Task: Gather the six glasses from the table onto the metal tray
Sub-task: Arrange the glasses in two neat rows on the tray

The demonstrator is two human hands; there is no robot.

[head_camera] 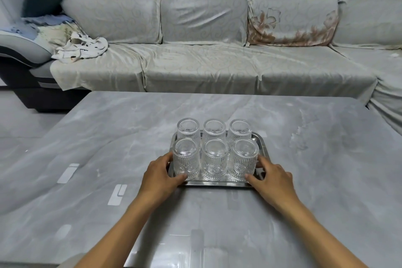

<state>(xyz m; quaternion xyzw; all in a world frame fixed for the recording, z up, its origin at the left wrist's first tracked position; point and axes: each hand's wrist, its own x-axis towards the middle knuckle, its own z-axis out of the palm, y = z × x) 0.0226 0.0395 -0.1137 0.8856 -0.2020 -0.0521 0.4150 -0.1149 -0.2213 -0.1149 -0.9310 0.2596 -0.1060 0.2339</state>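
Standing in two rows of three, six ribbed glasses [214,154] fill the metal tray [217,184], which rests near the middle of the grey marbled tabletop [304,159]. Left hand [159,175] clasps the tray's near-left corner, fingers closed over its rim beside the nearest glass; right hand [272,177] clasps the near-right corner likewise. Sofa [206,61] lies beyond the far edge.

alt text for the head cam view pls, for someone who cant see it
Six clear ribbed glasses stand in two rows of three on a metal tray on a grey marble table. The left hand and right hand hold the tray's near corners.
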